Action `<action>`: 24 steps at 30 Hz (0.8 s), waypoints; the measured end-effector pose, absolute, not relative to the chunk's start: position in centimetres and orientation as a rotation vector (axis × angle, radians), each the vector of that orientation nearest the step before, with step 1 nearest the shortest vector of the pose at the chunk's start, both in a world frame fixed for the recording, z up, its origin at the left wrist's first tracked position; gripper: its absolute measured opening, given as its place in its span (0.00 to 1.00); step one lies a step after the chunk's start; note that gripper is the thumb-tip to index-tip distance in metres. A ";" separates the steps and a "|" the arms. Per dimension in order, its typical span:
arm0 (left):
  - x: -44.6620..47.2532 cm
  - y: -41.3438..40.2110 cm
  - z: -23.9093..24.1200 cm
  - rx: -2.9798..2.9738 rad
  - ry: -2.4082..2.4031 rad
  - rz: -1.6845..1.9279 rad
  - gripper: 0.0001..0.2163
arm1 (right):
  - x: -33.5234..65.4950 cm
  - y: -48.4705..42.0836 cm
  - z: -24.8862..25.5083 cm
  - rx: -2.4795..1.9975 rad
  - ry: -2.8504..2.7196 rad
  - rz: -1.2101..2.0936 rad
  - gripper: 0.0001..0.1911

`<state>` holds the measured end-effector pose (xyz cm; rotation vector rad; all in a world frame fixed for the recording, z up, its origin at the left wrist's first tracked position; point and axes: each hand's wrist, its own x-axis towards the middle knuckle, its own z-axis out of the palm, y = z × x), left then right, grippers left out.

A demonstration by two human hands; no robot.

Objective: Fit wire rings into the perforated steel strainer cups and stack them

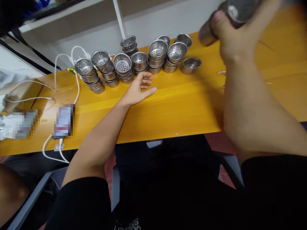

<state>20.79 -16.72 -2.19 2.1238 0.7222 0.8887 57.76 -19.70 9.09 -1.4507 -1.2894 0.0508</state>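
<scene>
My left hand [140,87] lies flat on the yellow wooden table [172,108], fingers stretched out and holding nothing, just in front of several stacks of perforated metal strainer cups [134,62]. My right hand [236,38] is raised at the upper right, close to the camera and blurred, its fingers wrapped round a metal cup-shaped object [230,16]. A single metal cup [191,65] stands alone at the right end of the stacks.
A phone [64,121] on a white cable [76,86] lies at the table's left, beside a blurred packet [24,123]. A white shelf unit [120,19] stands behind the table. Another person's arm [11,191] shows at the lower left.
</scene>
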 end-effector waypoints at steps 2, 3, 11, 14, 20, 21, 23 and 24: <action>21.1 -16.7 -2.5 2.141 0.748 0.904 0.45 | 55.0 -20.7 8.3 -1.169 -1.434 0.044 0.27; 21.2 -16.7 -2.7 2.151 0.759 0.917 0.48 | 53.3 -21.1 7.5 -1.118 -1.559 0.143 0.29; 20.9 -14.3 -4.3 2.340 0.663 1.055 0.56 | 43.5 -21.1 0.6 -0.890 -1.793 0.589 0.50; 20.8 -13.7 -4.5 2.354 0.699 1.040 0.52 | 43.4 -20.5 -0.1 -0.892 -1.800 0.598 0.55; 21.3 -14.0 -4.3 2.263 0.775 1.058 0.54 | 43.3 -20.6 -0.5 -0.922 -1.776 0.621 0.57; 21.4 -14.2 -4.1 2.248 0.791 1.064 0.53 | 43.2 -20.7 -0.7 -0.932 -1.767 0.612 0.57; 21.4 -14.6 -3.7 2.233 0.818 1.080 0.48 | 42.8 -20.8 -1.0 -0.955 -1.756 0.586 0.56; 21.4 -14.8 -3.4 2.234 0.829 1.084 0.45 | 42.7 -20.8 -1.1 -0.967 -1.756 0.576 0.56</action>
